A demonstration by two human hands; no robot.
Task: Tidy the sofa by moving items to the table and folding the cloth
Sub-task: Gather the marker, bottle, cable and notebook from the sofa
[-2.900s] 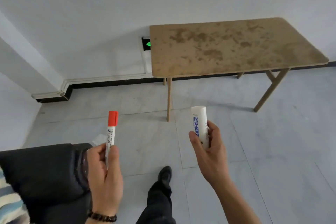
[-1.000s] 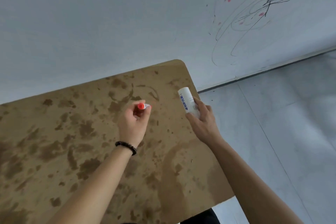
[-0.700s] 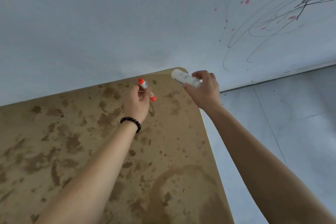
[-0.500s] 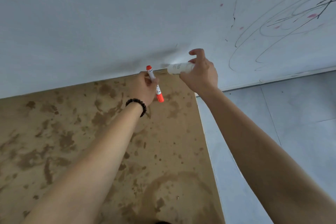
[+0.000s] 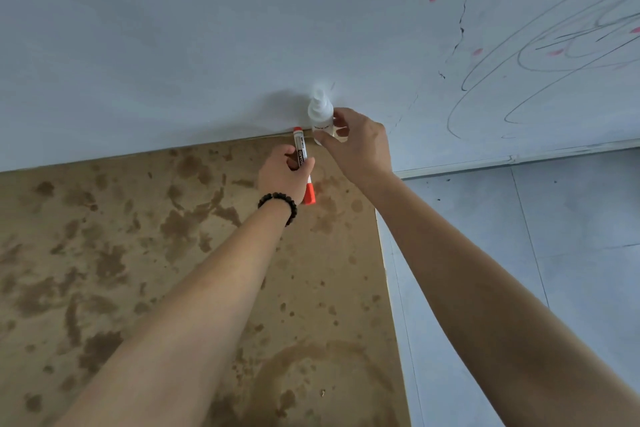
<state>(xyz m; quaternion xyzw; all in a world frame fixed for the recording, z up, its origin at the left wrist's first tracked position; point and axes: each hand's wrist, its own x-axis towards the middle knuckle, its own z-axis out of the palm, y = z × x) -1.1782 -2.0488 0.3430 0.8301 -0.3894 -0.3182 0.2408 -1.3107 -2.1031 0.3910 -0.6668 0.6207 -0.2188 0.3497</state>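
Both arms reach to the far right corner of the stained brown table (image 5: 145, 253). My left hand (image 5: 282, 173), with a dark bead bracelet at the wrist, grips a white whiteboard marker (image 5: 301, 152) with an orange cap; the cap end points toward me, just above the tabletop. My right hand (image 5: 356, 142) holds a small white bottle (image 5: 320, 114) upright by its lower part, close to the wall at the table's back corner. Whether the bottle's base touches the table is hidden by my fingers. The sofa and cloth are out of view.
A white wall (image 5: 173, 45) runs right behind the table; its right part carries dark scribbles and pink marks (image 5: 554, 42). Grey floor tiles (image 5: 519, 253) lie to the right of the table's right edge.
Both hands have moved farther to the table's back corner. The bottle has turned from lying sideways to upright by the wall. The marker has turned so its cap points toward me.
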